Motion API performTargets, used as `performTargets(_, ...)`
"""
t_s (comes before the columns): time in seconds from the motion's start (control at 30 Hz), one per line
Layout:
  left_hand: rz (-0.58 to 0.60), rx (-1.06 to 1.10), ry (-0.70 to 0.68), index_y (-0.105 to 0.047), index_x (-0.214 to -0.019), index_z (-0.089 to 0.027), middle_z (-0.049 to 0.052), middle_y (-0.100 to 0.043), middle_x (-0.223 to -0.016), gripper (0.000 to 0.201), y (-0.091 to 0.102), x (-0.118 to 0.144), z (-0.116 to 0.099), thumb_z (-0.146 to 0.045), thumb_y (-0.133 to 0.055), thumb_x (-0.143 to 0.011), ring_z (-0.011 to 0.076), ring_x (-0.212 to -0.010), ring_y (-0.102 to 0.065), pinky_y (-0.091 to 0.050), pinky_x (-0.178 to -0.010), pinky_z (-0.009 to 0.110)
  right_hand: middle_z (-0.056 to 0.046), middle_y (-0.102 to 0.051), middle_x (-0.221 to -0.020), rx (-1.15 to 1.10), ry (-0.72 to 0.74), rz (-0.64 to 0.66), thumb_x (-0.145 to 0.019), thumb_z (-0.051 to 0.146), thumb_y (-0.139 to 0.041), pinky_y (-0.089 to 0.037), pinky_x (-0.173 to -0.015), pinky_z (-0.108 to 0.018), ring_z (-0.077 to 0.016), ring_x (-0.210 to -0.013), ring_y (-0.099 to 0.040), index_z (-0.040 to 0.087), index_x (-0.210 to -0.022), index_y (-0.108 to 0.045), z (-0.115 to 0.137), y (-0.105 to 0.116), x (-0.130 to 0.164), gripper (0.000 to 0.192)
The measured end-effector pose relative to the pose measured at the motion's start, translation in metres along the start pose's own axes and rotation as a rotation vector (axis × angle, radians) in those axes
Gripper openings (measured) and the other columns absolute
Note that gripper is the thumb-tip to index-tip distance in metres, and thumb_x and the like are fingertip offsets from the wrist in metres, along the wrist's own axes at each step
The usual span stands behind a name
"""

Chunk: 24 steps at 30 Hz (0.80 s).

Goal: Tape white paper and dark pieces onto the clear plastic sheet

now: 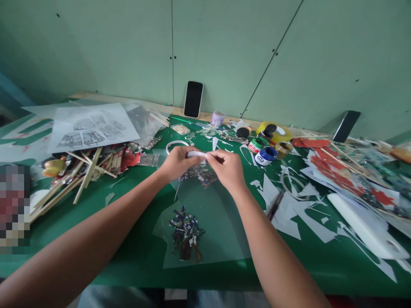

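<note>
Both my hands meet over the middle of the green table [138, 256]. My left hand [177, 164] pinches a small curved white strip [196, 154], which looks like paper. At its right end the fingertips of my right hand [228, 169] are closed on the same strip. Just beneath my hands lies a dark speckled cut-out [202, 176], partly covered by them. Nearer to me, a clear plastic sheet [221, 244] carries a painted blue and brown figure [186, 233]. A white ring [172, 144], perhaps a tape roll, rests behind my left hand.
Open paint pots, one blue [266, 156] and one green [257, 144], stand behind my right hand. White paper scraps [285, 214] surround a craft knife [275, 206]. Wooden sticks [88, 173] and a printed sheet [93, 128] lie left. A phone [193, 99] leans against the wall.
</note>
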<state>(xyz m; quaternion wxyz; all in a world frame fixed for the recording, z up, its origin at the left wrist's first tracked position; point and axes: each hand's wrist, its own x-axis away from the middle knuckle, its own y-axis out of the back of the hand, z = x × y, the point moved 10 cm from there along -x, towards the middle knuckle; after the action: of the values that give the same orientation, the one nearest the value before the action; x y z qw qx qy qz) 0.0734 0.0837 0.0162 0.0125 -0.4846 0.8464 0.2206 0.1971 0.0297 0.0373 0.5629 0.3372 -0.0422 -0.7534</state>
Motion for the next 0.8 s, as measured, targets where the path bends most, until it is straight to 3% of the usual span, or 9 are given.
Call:
performTargets(0.4, 0.024, 0.0, 0.014, -0.069, -0.083, -0.015, 0.002, -0.061, -0.065, 0.028, -0.002, 0.002, -0.005, -0.042, -0.064, -0.078, 0.0108, -0.058, -0.051, -0.038, -0.051, 0.022, -0.002, -0.067, -0.067, -0.046, -0.004, 0.013, -0.08, 0.032, -0.053, -0.037, -0.054, -0.025, -0.0129, -0.057, -0.053, 0.018, -0.073, -0.07, 0.002, 0.001, -0.001, 0.023)
performTargets(0.6, -0.014, -0.001, 0.074, -0.065, -0.077, -0.016, 0.0, -0.059, -0.063, 0.021, 0.001, 0.001, 0.004, -0.036, -0.062, -0.078, 0.0092, -0.054, -0.046, -0.033, -0.049, 0.022, 0.0, -0.062, -0.061, 0.012, -0.082, -0.196, -0.077, 0.033, -0.052, -0.038, -0.056, -0.026, -0.0135, -0.056, -0.051, 0.019, -0.068, -0.062, -0.009, 0.024, -0.002, 0.019)
performTargets(0.7, -0.042, 0.024, 0.107, -0.064, -0.076, -0.016, 0.001, -0.058, -0.063, 0.019, 0.004, 0.001, 0.008, -0.035, -0.062, -0.078, 0.0099, -0.055, -0.048, -0.033, -0.049, 0.023, 0.0, -0.058, -0.059, 0.033, -0.163, -0.347, -0.078, 0.034, -0.051, -0.038, -0.055, -0.027, -0.0136, -0.054, -0.049, 0.02, -0.065, -0.055, -0.026, 0.043, 0.0, 0.019)
performTargets(0.8, -0.052, 0.047, 0.108, -0.064, -0.079, -0.016, 0.001, -0.058, -0.063, 0.018, 0.005, 0.0, 0.007, -0.034, -0.063, -0.078, 0.0109, -0.056, -0.051, -0.036, -0.05, 0.024, 0.001, -0.057, -0.06, 0.017, -0.255, -0.401, -0.079, 0.033, -0.05, -0.039, -0.056, -0.028, -0.0135, -0.053, -0.05, 0.022, -0.069, -0.05, -0.046, 0.051, 0.001, 0.015)
